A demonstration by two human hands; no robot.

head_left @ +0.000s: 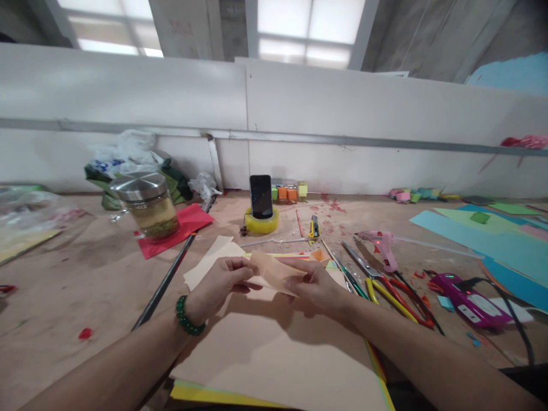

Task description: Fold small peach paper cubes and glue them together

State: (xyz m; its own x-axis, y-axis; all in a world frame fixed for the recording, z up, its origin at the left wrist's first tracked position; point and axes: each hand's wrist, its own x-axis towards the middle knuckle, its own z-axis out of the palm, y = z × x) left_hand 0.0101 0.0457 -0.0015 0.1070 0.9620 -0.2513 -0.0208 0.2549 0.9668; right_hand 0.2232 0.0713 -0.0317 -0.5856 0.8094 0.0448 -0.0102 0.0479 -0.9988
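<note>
The small paper piece [270,270] between the fingers is matt and smooth, like the peach sheet [274,348] beneath. The mug [152,214] looks like clear glass, its lid [139,186] shiny metal. Scissor blades [358,258] are bare metal; the glue gun [384,250] and purple device [468,302] are plastic, the latter glossy. Green bracelet beads [187,318] look polished, perhaps stone, though blur hides their grain. The bag [132,145] is thin, crinkled plastic.

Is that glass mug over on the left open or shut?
Shut: a metal lid covers the top of the mug. Whether it is screwed tight, I cannot tell.
</note>
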